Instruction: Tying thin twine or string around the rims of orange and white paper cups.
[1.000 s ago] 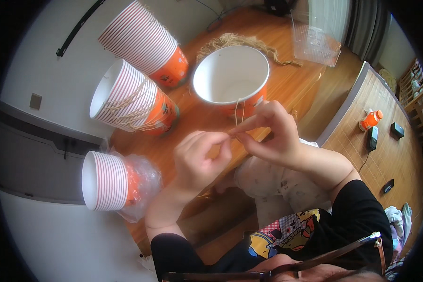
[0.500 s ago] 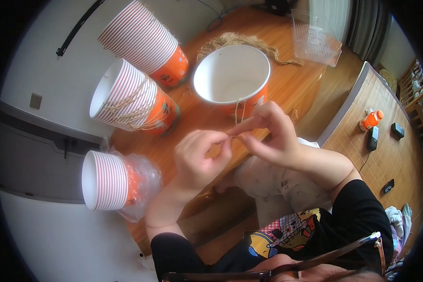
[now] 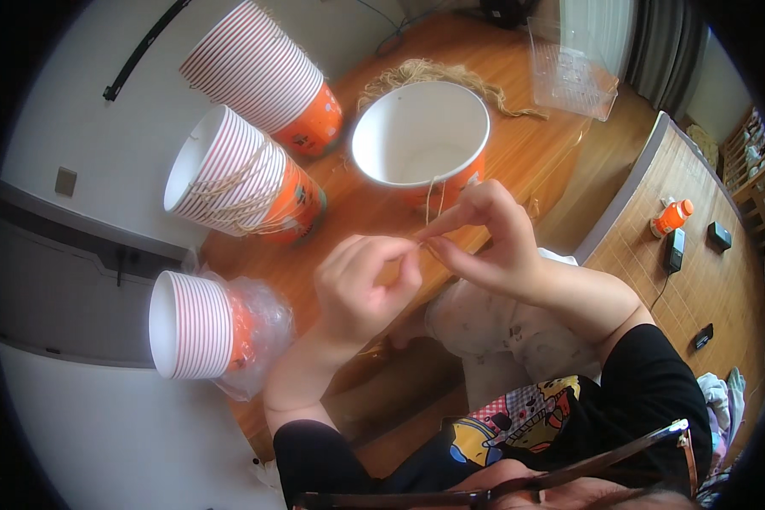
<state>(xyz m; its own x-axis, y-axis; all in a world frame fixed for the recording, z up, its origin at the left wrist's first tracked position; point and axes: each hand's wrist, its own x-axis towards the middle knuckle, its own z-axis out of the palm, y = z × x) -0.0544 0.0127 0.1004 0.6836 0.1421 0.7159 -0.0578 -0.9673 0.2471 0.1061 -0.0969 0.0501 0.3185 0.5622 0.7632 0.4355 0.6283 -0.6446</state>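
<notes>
A large orange and white paper bucket [image 3: 463, 127] stands in front of me with its mouth up. A thin tan string [image 3: 434, 197] hangs from its near rim down towards my fingers. Below the rim, my left hand [image 3: 361, 285] is closed in a pinch, thumb against forefinger. My right hand [image 3: 489, 242] pinches as well, its fingertips meeting those of the left. The string runs to this meeting point, where its end is mostly hidden between the fingertips.
Behind the bucket lies a bundle of loose string [image 3: 416, 72] on the wooden table [image 3: 518, 144]. To the left are stacked buckets [image 3: 255, 64], a second stack [image 3: 238, 174] draped with strings, and a third stack [image 3: 195, 327] partly in plastic. A clear plastic basket [image 3: 574, 76] sits far right.
My fingertips have shifted very slightly where they meet, and the right hand sits a touch higher. The bucket and stacks stay in place.
</notes>
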